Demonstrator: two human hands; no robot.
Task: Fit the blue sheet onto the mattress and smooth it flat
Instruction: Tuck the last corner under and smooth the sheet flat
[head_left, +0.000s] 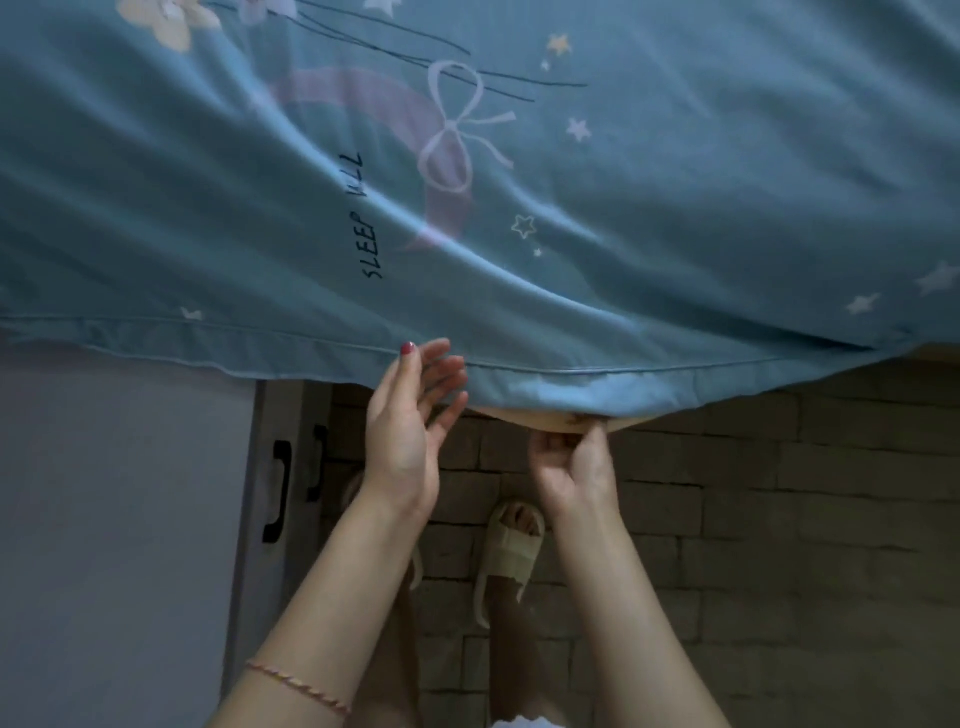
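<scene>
Head view, looking down over the bed edge. The blue sheet, printed with stars, a bow, a rainbow band and the words "SLEEP" plus a second word I cannot read for certain, covers the mattress across the upper two thirds of the view and hangs over the near side; long soft wrinkles run across it. Its stitched hem runs left to right just above my hands. A pale sliver of mattress shows beneath the hem, between the two hands.

My left hand is raised edge-on at the hem, fingers straight and loosely spread, holding nothing; its fingertips lie against or just in front of the cloth, and I cannot tell which. My right hand sits under the hanging edge with fingers curled, thumb and fingers pinching the lower border of the sheet where it meets the mattress.

A thin braided bracelet circles my left forearm. Below, a cream sandal stands on the brick-patterned floor. At left, a grey cabinet carries two black handles.
</scene>
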